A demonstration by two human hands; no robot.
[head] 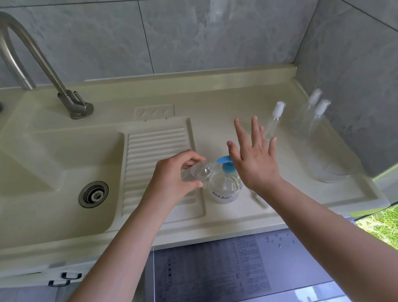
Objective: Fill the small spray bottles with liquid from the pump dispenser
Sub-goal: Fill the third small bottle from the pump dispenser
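Cream counter [211, 94] runs from sink basin [46, 173] to grey tiled wall [371, 81]. Pump dispenser [225, 185] stands beside the ribbed drainboard [157, 145]. Left hand [174, 178] pinches a small clear bottle [195, 173], tilted toward the nozzle; right hand [255, 154] hovers spread above. Three spray bottles [275, 119] stand near the wall.

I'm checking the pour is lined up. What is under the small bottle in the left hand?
The small bottle, gripped on its side by the left hand, has its mouth beside the pump dispenser's blue spout. Below it lies the ribbed washboard. The hand hides the bottle's base.
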